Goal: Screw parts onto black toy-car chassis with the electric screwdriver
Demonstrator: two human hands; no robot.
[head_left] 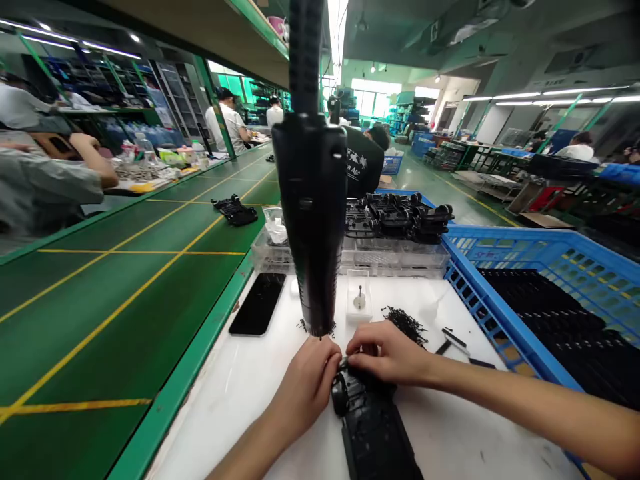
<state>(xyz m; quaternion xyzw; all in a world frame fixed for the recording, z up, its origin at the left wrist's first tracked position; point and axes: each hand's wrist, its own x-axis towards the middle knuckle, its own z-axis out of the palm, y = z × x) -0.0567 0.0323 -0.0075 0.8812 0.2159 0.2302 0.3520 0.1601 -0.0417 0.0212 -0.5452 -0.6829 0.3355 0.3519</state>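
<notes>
A black toy-like vehicle chassis (377, 433) lies on the white worktop, its far end between my hands. My left hand (313, 373) is closed at the far left corner of the chassis, fingertips pressed together. My right hand (385, 350) is closed over the same far end, thumb and fingers bent at its edge. Whatever small part the fingertips hold is hidden. Straight above my left hand hangs a large black electric screwdriver (315, 220), its tip just over the fingers.
Black screws (406, 325) lie beyond my right hand, near a clear box (359, 297). A phone (259, 303) rests at left beside the green conveyor (125, 280). Blue crates (530, 240) stand right; more chassis (400, 213) are stacked behind. Other people sit farther off.
</notes>
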